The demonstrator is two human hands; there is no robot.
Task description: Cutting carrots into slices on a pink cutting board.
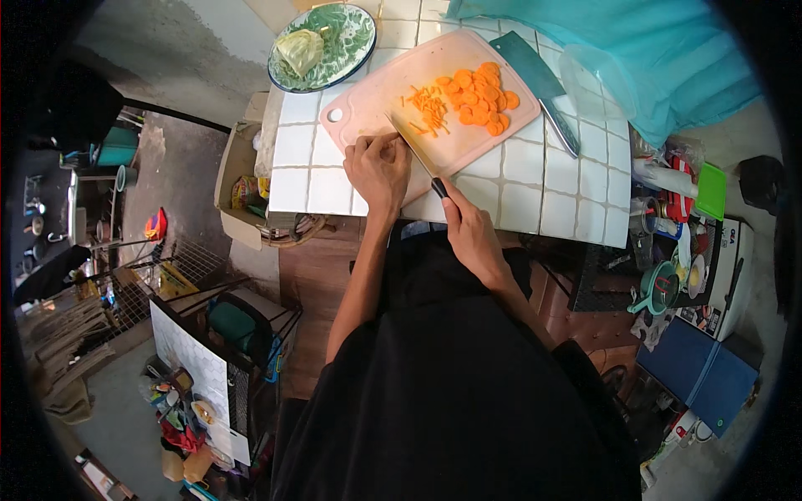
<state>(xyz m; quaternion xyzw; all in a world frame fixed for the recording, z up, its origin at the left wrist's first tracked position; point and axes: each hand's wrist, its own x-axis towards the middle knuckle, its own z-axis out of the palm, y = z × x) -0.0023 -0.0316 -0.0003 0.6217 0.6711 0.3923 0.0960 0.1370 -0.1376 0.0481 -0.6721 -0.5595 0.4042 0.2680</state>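
Observation:
My right hand grips the black handle of a kitchen knife, its blade slanting up and left over the pink cutting board. Beside the blade, my left hand rests on the board with fingers curled and bunched; whatever they may pinch is hidden. Just beyond the blade lies a small pile of carrot strips. Farther right on the board is a heap of round carrot slices.
A green cleaver with a dark handle lies along the board's right edge. An enamel plate holds a cabbage piece. A clear plastic lid sits near turquoise cloth on the white tiled table. A cardboard box stands left.

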